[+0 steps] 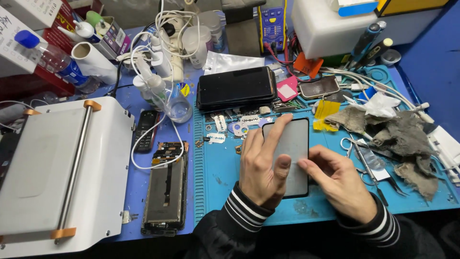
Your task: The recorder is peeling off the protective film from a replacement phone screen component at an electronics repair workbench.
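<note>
The surface (433, 72) is blue, and a teal work mat (230, 177) covers its near right part. At the near left corner sits a white machine (103, 158) with a grey plate and a metal rod across it. Toward the far edge, a stack of dark phones (235, 88) lies just past the mat. Between machine and mat lies an opened phone body (166, 194), its innards showing. Grey rags (402, 136) are heaped near the right edge. In the mat's middle lies a black glass screen panel (297, 139), flat, long side running toward the far edge. The left hand (261, 165) rests on the panel, fingers (280, 129) spread flat and released along its left side. The right hand (338, 177) touches the panel's right edge, fingers (311, 165) curled and pinching at it. Metal tweezers (371, 175) lie just right of that hand.
</note>
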